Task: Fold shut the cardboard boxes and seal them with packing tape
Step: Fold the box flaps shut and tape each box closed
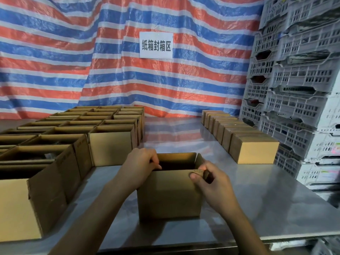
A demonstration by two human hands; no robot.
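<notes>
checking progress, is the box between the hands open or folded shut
Open: the cardboard box stands upright, flaps up, dark inside showing. Left hand and right hand grip its top edges.

In the upper middle of the frame, a white paper sign (156, 45) on the striped tarp (55, 52) reads "纸箱封箱区". The small print on the flap of the cardboard box (169, 196) is too blurred to read.

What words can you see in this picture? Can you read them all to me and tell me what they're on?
"纸箱封箱区": on the white paper sign stuck to the striped tarp.
Dark print on the flap of the open box, pinched by the right hand: too blurred to read.
Pink patch on a white crate: too blurred to read.
</notes>
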